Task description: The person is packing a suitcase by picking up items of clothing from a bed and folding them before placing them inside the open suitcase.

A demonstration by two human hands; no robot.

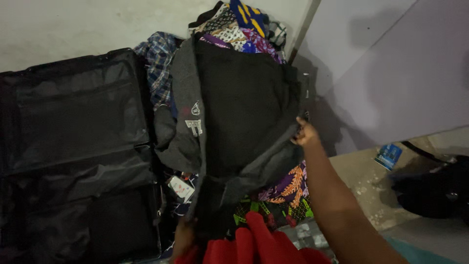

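Head view: dark grey, coarse-knit woollen garment (pixel 234 112) lies draped over a patterned cloth heap (pixel 283 195). Right hand (pixel 305 133), arm extended, pinches its edge; left hand (pixel 183 237) grips the hem, fingers hidden.

A single head-worn camera looks steeply down, close above the right hand (pixel 307 134), facing the wall beyond it.

A: Dim and grainy, soft all over. Black suitcase (pixel 73 146) on the left loses detail.
B: Light hits the far wall (pixel 58 24); hard shadow on the right panel (pixel 391 73). No glare.
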